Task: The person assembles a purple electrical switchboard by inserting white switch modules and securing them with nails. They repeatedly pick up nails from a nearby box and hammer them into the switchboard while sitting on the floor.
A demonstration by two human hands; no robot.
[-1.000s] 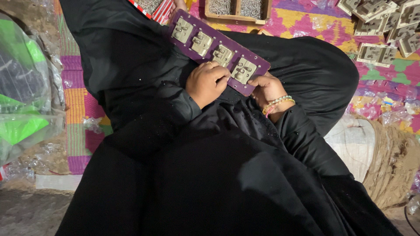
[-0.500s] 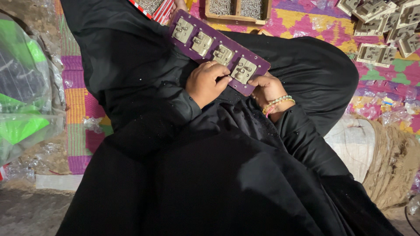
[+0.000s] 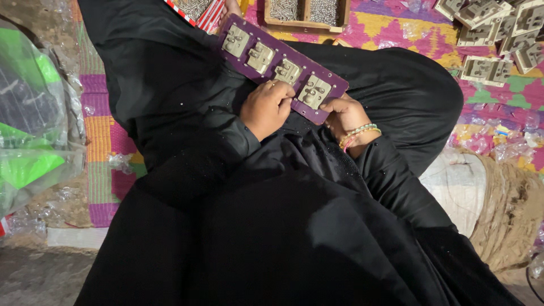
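Pinching at the near end of the purple board (image 3: 283,68) on my lap, my left hand (image 3: 266,107) curls its fingertips onto the board's edge beside the nearest brass fitting (image 3: 314,90), while my right hand (image 3: 345,116) grasps the board's near corner from underneath. To work well I judge I should keep the right grip firm so the board stays level and press squarely. It is a long purple strip with four pale brass fittings in a row, its far end towards a wooden tray of screws (image 3: 306,12) on the patterned mat (image 3: 396,25).

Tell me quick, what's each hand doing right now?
Left hand: curled on the purple board, fingertips at a metal piece.
Right hand: gripping the board's near end.
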